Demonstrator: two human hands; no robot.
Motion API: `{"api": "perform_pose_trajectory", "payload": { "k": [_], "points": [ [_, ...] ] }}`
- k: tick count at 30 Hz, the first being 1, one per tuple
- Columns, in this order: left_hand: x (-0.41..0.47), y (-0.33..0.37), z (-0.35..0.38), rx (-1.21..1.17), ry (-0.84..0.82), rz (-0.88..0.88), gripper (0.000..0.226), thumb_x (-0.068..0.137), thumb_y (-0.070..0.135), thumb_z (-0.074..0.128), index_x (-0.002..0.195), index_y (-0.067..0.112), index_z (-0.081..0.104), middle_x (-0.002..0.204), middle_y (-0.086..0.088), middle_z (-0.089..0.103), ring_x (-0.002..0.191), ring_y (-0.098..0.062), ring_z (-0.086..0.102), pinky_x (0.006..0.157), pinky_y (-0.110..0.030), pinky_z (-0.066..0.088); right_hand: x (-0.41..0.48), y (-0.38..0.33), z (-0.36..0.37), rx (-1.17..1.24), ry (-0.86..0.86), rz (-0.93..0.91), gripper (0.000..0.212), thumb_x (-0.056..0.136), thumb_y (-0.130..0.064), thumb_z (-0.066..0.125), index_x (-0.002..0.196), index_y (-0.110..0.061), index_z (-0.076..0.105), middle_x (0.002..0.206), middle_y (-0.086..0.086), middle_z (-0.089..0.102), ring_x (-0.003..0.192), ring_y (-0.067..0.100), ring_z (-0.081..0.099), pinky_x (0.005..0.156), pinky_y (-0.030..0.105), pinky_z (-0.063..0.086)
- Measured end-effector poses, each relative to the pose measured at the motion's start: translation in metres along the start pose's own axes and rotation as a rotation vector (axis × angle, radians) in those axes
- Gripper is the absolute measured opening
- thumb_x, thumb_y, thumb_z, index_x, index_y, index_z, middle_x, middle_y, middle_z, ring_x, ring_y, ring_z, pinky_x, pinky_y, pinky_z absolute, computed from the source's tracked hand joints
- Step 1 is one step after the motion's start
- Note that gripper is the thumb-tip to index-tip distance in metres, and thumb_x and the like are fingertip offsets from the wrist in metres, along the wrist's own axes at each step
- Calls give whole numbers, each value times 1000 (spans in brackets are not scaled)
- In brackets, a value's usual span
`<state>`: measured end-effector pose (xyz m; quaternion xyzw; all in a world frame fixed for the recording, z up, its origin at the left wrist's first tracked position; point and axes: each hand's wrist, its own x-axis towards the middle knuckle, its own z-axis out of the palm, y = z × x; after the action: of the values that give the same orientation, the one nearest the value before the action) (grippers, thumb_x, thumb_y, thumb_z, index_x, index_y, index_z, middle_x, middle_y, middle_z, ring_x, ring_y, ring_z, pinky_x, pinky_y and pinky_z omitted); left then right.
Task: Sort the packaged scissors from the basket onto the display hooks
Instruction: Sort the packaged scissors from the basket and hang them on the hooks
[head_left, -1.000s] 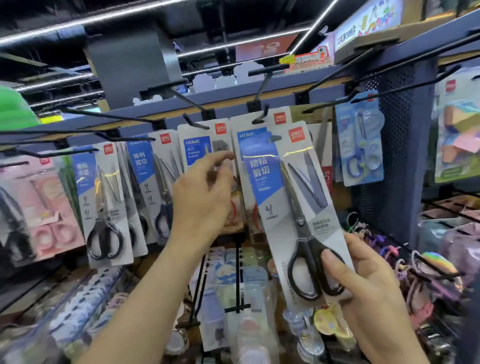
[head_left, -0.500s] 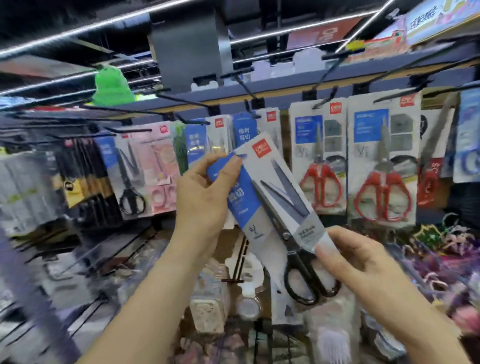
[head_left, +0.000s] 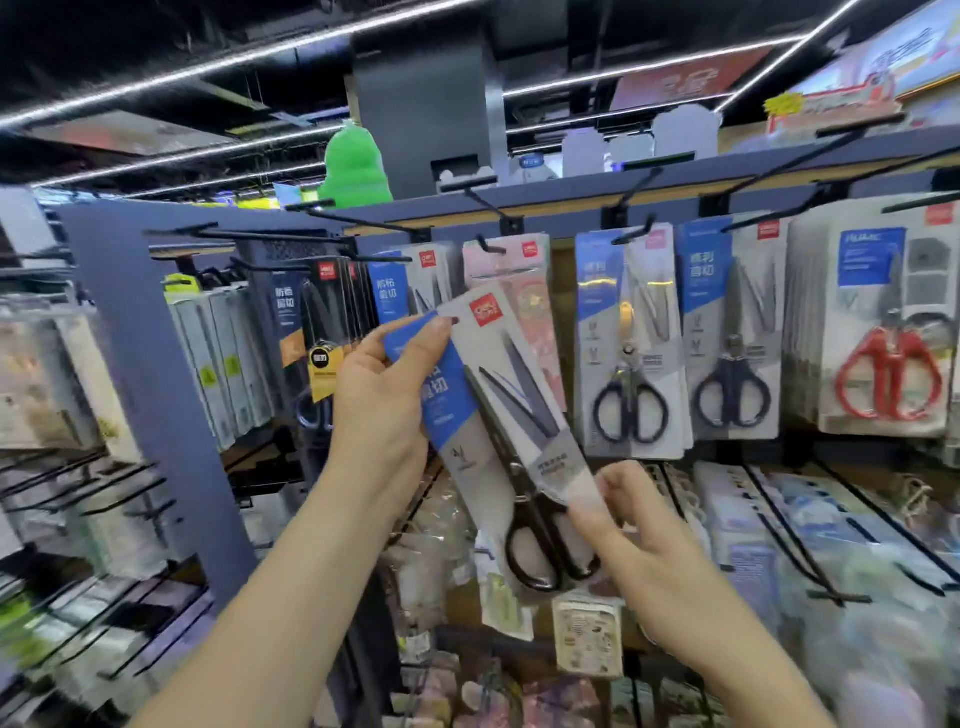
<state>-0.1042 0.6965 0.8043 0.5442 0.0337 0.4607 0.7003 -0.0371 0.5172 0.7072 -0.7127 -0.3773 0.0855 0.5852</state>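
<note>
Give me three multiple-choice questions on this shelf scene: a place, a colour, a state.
1. Where do the red-handled scissors hang? A far left B far right C bottom row
2. Handle colour in the held pack? A green B black C red
3. The held pack is: A tilted, in both hands B on a hook C in a basket
Answers: B, they hang at the right edge; B, its handles are black; A, left hand grips its top, right hand pinches it lower down.

Bare left hand (head_left: 382, 400), bare right hand (head_left: 641, 556)
</note>
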Motion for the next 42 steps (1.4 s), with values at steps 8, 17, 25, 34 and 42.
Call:
{"api": "perform_pose_trajectory", "payload": {
  "k": [8,17,25,34,42],
  "points": [
    [55,37,-40,121,62,153,7,91,12,68,85,16,66,75,2,75,68,-16,72,63,-32,58,42,-29,69,130,6,-106,21,99,-32,57,119,-37,61,114,-19,69,109,5,64,93,44,55],
    [100,55,-47,392,27,266,6,89,15,72,87,20,68,73,8,74,68,-12,71,63,-29,56,86,-38,99,283,0,-76,15,98,-22,60,97,-35,67,101,0,74,95,24,72,79,55,60],
    [113,64,-67,346,-52,99,2,92,10,65,91,10,65,75,0,74,67,-14,70,66,-32,60,99,-32,110,223,18,-106,10,98,-19,61,96,-27,67,95,-5,73,91,10,71,79,38,62],
    [96,63,-67,196,-197,152,8,73,10,67,77,16,71,72,1,73,69,-15,71,63,-30,60,103,-30,102,87,-18,-122,11,91,-12,64,85,-22,62,81,-2,68,75,7,64,73,22,53],
    [54,32,-4,253,-357,242,19,69,23,72,86,19,67,80,3,75,78,-15,72,71,-32,60,98,-64,55,507,209,-336,32,91,-31,60,122,-23,66,114,-1,75,108,16,70,93,35,58]
  ]
}}
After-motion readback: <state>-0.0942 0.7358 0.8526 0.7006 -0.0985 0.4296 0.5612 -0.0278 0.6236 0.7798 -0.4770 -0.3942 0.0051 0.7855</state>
